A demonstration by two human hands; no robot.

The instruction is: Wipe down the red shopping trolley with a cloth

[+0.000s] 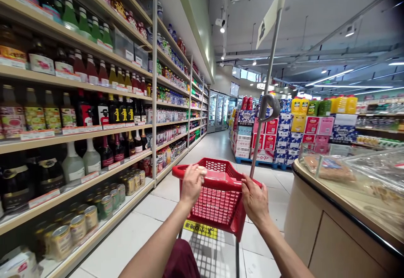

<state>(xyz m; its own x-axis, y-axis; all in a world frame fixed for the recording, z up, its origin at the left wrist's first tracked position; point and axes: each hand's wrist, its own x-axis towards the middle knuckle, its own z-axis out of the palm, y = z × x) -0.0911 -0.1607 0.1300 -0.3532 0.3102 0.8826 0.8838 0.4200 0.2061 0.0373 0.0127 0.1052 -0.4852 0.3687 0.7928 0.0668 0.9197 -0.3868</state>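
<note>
A red plastic shopping cart point(217, 202) stands in front of me in the aisle. My left hand point(192, 185) is closed over the left part of its handle point(222, 181). By the fingertips of that hand shows a small pale thing point(202, 170), too small to name. At the handle's right end, my right hand point(255, 200) grips with fingers curled over the bar. A grey metal pole point(268, 71) with a looped grip point(270, 108) rises by the cart's right side and carries a sign point(268, 19). The basket's inside is mostly hidden behind the handle.
Shelves point(94, 130) of bottles and cans line the left side. A rounded counter point(318, 210) with packaged food point(331, 168) stands close on the right. Stacked drink cartons point(265, 139) are ahead right, with glass-door coolers point(217, 107) farther back. Tiled floor point(164, 196) runs between.
</note>
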